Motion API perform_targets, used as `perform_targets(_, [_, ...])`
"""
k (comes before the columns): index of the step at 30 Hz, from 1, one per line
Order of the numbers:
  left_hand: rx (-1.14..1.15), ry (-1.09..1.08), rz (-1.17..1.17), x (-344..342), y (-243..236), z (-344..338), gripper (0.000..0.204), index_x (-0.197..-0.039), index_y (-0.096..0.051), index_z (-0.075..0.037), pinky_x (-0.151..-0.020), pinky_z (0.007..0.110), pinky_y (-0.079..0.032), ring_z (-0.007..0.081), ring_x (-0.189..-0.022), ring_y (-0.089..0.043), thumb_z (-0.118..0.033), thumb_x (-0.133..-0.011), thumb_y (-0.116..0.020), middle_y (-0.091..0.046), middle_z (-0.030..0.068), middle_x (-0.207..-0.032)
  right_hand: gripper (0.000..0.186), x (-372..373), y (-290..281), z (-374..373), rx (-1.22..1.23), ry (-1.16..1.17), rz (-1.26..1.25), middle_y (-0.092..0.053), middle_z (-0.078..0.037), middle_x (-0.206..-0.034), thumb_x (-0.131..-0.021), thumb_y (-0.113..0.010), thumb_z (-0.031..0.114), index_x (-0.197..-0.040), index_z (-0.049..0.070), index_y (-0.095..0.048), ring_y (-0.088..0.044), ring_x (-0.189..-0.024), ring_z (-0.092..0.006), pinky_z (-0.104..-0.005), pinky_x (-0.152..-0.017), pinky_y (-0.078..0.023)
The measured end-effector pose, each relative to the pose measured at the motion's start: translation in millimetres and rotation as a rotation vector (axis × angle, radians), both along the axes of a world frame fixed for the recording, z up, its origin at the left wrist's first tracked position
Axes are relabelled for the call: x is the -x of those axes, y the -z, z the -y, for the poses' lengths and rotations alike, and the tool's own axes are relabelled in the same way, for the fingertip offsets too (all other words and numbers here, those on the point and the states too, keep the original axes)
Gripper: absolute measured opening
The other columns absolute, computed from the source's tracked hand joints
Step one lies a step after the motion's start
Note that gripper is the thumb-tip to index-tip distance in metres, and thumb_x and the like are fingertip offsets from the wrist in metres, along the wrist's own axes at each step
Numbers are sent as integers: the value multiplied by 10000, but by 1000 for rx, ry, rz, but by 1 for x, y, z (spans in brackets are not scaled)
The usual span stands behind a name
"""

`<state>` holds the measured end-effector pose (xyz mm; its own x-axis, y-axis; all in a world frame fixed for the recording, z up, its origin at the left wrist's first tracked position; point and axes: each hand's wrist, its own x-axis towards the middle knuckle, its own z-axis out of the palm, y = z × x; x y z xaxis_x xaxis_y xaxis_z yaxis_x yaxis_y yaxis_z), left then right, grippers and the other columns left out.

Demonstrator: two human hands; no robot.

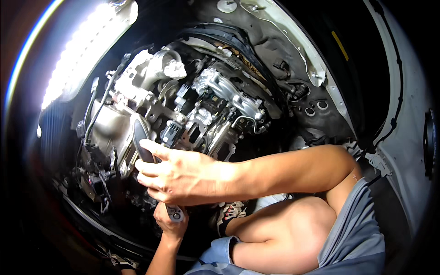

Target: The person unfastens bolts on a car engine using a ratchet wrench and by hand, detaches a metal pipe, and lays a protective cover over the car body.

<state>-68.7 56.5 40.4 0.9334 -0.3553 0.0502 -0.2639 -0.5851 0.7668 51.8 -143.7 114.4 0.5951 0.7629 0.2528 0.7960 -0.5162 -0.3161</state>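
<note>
Curled the left hand [170,225], nearest, around the round head of a ratchet [175,214]. Closed the right hand [170,178] around the same ratchet just beyond, thumb along its dark handle [140,130]. Slanted the handle toward the far left, in front of silver engine parts [203,114]; could not tell whether touching. Had farther off a lit lamp [87,52] at left and a grey body panel [279,39] at right.

Bright strip lamp [87,50] upper left, pale panel [412,114] far right, perhaps a door, dark surroundings
</note>
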Motion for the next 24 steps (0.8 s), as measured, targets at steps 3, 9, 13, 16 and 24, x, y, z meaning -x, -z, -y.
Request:
perform_targets(3, [8,16,-142,-1,-3,12,161,-921,-643,64,-843,435,-577,398,-913,-717,-90,-910,-598,-715,230,-985,168,21,-21,38,273,36,-549,-681,-92,-794,-789,-618,211,-774,54,-676,-691,-853,-266,-422,-923,-515])
perform_targets(9, [-53,-50,-94,6,8,5,388,-893,-602,43,-854,416,-575,372,-940,-717,-312,-1029,-525,-721,242,-1034,220,46,9,45,-57,-308,-1170,-722,-182,-867,-708,-702,102,-908,10,-694,-710,-830,-343,-420,-741,-571])
perform_targets(13, [-21,57,-172,3,21,-5,360,-900,-614,23,-860,431,-577,368,-949,-717,-321,-993,-563,-723,230,-1026,252,20,1,49,-191,-87,-842,-723,-134,-982,-724,-749,155,-948,47,-713,-684,-943,-284,-395,-781,-555])
perform_targets(16, [-62,58,-196,0,18,-4,344,-907,-615,18,-861,430,-577,363,-950,-717,-313,-990,-569,-725,220,-1029,265,54,19,29,-182,-178,-1072,-713,-129,-1043,-758,-738,167,-991,44,-719,-660,-994,-281,-407,-823,-541])
perform_targets(24, [-139,79,-239,-3,5,1,302,-926,-618,4,-865,425,-574,349,-952,-719,-290,-982,-584,-729,195,-1037,299,97,32,8,-262,-159,-1158,-697,-135,-1125,-839,-676,177,-1088,16,-705,-631,-1042,-284,-431,-868,-526])
